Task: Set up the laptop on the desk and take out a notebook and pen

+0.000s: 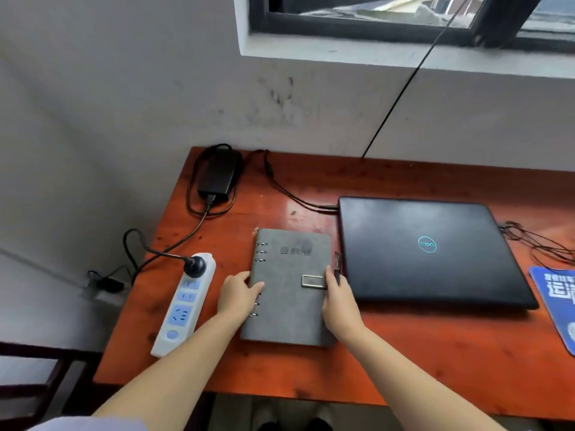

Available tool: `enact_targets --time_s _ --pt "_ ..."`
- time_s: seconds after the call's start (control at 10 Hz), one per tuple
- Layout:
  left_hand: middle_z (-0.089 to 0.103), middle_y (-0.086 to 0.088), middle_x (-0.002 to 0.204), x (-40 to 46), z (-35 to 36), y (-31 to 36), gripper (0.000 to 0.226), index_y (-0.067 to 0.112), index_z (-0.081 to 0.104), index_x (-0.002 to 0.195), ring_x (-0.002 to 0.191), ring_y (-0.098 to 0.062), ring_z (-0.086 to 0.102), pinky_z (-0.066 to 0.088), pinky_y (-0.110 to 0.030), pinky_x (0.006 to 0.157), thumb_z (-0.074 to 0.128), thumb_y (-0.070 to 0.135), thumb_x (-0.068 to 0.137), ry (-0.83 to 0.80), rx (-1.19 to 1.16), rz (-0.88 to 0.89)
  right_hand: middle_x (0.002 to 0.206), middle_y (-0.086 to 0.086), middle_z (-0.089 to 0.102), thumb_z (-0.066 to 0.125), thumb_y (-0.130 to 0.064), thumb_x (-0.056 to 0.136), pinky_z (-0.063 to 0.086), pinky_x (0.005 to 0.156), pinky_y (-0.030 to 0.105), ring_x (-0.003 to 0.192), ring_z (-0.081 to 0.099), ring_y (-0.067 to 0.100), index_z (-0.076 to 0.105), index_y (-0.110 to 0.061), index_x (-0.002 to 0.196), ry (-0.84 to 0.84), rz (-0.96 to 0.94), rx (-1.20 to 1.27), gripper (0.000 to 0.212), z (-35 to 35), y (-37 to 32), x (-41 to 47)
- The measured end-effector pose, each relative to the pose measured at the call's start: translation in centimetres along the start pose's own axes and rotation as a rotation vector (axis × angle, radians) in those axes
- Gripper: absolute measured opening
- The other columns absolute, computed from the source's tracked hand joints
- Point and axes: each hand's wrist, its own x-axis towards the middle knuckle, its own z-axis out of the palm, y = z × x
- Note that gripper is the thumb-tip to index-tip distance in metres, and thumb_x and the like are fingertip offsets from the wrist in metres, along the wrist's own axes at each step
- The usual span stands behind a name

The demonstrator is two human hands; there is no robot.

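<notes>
A grey ring-bound notebook (287, 293) lies closed on the red-brown desk (404, 362), just left of a closed black laptop (426, 253). My left hand (238, 295) grips the notebook's left, ring-bound edge. My right hand (337, 301) holds its right edge beside the metal clasp (312, 280). A dark pen (337, 264) sits in the loop on the notebook's right edge, just above my right fingers. The laptop's charging cable is plugged into its back left corner.
A white power strip (183, 303) lies at the desk's left edge with a black plug in it. The black power adapter (217, 175) sits at the back left corner. A blue mouse pad (557, 303) and thin black cords (535, 244) lie right of the laptop.
</notes>
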Motion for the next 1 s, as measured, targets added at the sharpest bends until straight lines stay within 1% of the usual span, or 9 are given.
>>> enact_targets --time_s 0.1,0.2,0.3,0.5,0.6,0.7,0.8,0.9,1.0 --pt "0.061 -0.017 0.112 0.2 0.0 0.0 0.045 0.012 0.057 0.121 0.101 -0.031 0.059 0.044 -0.031 0.081 0.066 0.033 0.082 0.002 0.031 -0.015 0.143 0.015 0.033 0.035 -0.005 0.090 0.042 0.096 0.040 0.130 0.033 0.030 0.015 -0.016 0.147 0.036 -0.004 -0.127 0.061 -1.1 -0.7 0.4" --pt "0.059 -0.017 0.115 0.1 -0.3 0.1 0.050 0.013 0.050 0.128 0.106 -0.033 0.057 0.044 -0.035 0.087 0.063 0.034 0.084 -0.039 0.039 -0.015 0.126 0.016 0.050 0.034 -0.016 0.091 0.046 0.078 0.041 0.110 0.050 0.034 0.009 -0.023 0.148 0.060 -0.068 -0.273 0.062 -1.8 -3.1 1.0" --pt "0.059 -0.017 0.118 0.1 -0.5 0.1 0.055 0.016 0.044 0.134 0.108 -0.032 0.056 0.044 -0.037 0.090 0.062 0.034 0.084 -0.060 0.030 -0.012 0.106 0.017 0.065 0.034 -0.021 0.092 0.038 0.065 0.036 0.089 0.063 0.035 -0.003 -0.023 0.148 -0.075 -0.099 -0.389 0.067 -0.1 -6.2 2.0" --pt "0.057 -0.017 0.122 -0.1 -0.4 -0.2 0.056 0.016 0.041 0.136 0.111 -0.034 0.055 0.046 -0.039 0.093 0.060 0.035 0.086 -0.086 0.029 0.008 0.103 0.011 0.070 0.060 -0.009 0.080 0.038 0.063 0.034 0.088 0.067 0.030 -0.015 0.001 0.143 -0.155 -0.113 -0.723 0.098 4.0 -7.5 3.4" --pt "0.055 -0.017 0.125 0.0 -0.3 -0.1 0.055 0.016 0.043 0.135 0.112 -0.034 0.054 0.044 -0.038 0.092 0.060 0.035 0.086 -0.082 0.031 0.013 0.098 0.010 0.072 0.053 -0.006 0.082 0.036 0.060 0.032 0.083 0.068 0.030 -0.008 0.003 0.144 -0.120 -0.164 -0.794 0.088 4.4 -6.9 3.4" --pt "0.054 -0.018 0.127 0.0 -0.1 -0.2 0.054 0.014 0.044 0.134 0.115 -0.034 0.053 0.043 -0.036 0.092 0.060 0.034 0.086 -0.070 0.025 0.002 0.098 0.012 0.071 0.040 -0.015 0.092 0.036 0.060 0.033 0.084 0.067 0.031 -0.006 -0.003 0.146 -0.119 -0.191 -0.761 0.072 4.2 -6.9 3.3" --pt "0.054 -0.020 0.126 0.0 -0.2 -0.2 0.053 0.011 0.044 0.133 0.116 -0.035 0.052 0.041 -0.037 0.094 0.059 0.033 0.087 -0.088 0.009 0.008 0.106 0.014 0.068 0.023 -0.035 0.099 0.037 0.065 0.035 0.092 0.064 0.033 -0.004 -0.018 0.148 -0.117 -0.078 -0.545 0.059 1.7 -7.5 2.6" --pt "0.062 -0.019 0.114 0.1 -0.8 -0.9 0.050 0.010 0.046 0.132 0.108 -0.033 0.056 0.044 -0.038 0.092 0.056 0.034 0.089 -0.122 -0.023 0.050 0.115 0.018 0.064 0.026 -0.036 0.096 0.041 0.073 0.036 0.099 0.061 0.033 0.010 -0.022 0.147 -0.137 -0.035 -0.372 0.055 -5.2 -7.6 2.7" --pt "0.062 -0.014 0.105 -1.6 -1.6 -3.0 0.043 0.011 0.050 0.128 0.099 -0.031 0.060 0.050 -0.038 0.088 0.055 0.031 0.090 -0.130 -0.072 0.020 0.087 0.001 0.073 0.037 -0.037 0.091 0.049 0.053 0.015 0.065 0.068 0.012 0.039 -0.024 0.134 -0.183 -0.146 -0.185 0.044 -15.2 -7.3 1.6"
